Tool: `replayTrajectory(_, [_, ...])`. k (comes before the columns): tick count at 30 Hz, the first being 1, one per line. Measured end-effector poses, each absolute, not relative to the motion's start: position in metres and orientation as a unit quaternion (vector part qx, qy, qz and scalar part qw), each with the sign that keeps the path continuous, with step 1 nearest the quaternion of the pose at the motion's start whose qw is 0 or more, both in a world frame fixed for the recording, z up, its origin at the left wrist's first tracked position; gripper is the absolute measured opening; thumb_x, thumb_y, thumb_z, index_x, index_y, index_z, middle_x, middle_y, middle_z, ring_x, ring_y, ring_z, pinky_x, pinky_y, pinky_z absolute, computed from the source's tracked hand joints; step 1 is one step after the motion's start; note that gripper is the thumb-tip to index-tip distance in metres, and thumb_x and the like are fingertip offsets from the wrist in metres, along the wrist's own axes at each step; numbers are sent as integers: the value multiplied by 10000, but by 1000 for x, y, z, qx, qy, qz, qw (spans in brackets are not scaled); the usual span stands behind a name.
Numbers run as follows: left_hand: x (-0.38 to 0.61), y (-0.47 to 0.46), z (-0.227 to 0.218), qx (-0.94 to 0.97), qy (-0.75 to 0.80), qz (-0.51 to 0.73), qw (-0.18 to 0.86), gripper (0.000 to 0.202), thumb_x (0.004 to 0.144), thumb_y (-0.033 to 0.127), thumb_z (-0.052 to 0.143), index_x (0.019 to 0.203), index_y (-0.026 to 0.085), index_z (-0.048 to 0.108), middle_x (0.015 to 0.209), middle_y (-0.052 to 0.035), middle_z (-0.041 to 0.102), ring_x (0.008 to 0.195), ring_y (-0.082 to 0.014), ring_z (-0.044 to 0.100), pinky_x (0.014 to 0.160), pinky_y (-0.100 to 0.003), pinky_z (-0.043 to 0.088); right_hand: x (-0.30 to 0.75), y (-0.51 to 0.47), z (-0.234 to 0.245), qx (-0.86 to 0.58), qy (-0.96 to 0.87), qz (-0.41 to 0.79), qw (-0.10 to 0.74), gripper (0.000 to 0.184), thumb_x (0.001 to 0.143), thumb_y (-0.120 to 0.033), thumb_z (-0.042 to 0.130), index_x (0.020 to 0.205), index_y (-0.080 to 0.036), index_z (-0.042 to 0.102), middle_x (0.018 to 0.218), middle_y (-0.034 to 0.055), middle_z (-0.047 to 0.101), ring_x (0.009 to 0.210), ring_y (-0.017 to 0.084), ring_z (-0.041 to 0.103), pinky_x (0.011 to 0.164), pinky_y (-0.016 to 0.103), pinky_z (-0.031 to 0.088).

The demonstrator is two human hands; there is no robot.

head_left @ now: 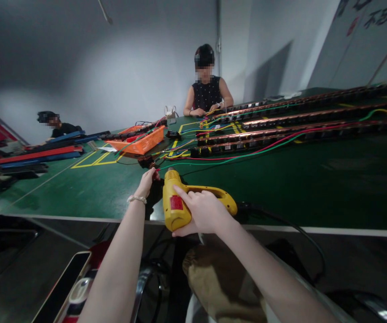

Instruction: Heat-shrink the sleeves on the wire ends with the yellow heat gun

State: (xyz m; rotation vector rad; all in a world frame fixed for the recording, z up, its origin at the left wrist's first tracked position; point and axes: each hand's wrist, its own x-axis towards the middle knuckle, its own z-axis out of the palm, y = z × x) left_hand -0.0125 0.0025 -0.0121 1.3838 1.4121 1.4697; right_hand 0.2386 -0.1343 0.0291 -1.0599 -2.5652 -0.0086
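My right hand (208,213) is closed around a yellow heat gun (171,204) with a red label, near the table's front edge. Its nozzle points away from me, towards the wires. To the left of the nozzle, the fingers of my left hand (148,181) are pinched together on the end of thin wires, where a bit of red shows. A green wire (206,163) and a red wire (220,158) run from about there to the right. Just beyond my left fingertips lies a small dark part with copper-coloured windings (147,161).
Long dark bars with copper strips (263,134) lie across the green table (314,179). An orange basket (139,142) stands left of centre. A co-worker (206,89) works opposite, another person (62,128) far left. The heat gun's black cable (287,220) hangs over the front edge.
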Motion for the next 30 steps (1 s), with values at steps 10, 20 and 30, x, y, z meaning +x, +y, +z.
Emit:
replayTrajectory(10, [-12,0,-13,539,569,566,256,376,796,471,464,542,197,429,497,24,436,505,-100,443,558,-239,381,282,-138,32,-415,-893,-6,172,1134,595,-790,564,1450,-117,243,976,116,649,868,280,628,774,385,426])
replayTrajectory(20, [-16,0,-16,549,622,538,145,379,823,431,448,539,183,492,511,20,494,546,-111,458,593,-239,351,326,-143,30,-462,-866,-33,186,1113,599,-717,631,1455,-136,223,989,101,682,856,270,645,724,367,470])
replayTrajectory(30, [-16,4,-17,546,655,514,92,387,822,462,427,603,180,577,632,-29,602,664,-165,546,670,-267,388,313,-147,28,-495,-847,-57,185,1061,650,-735,549,1447,-110,232,954,121,672,825,285,639,720,380,458])
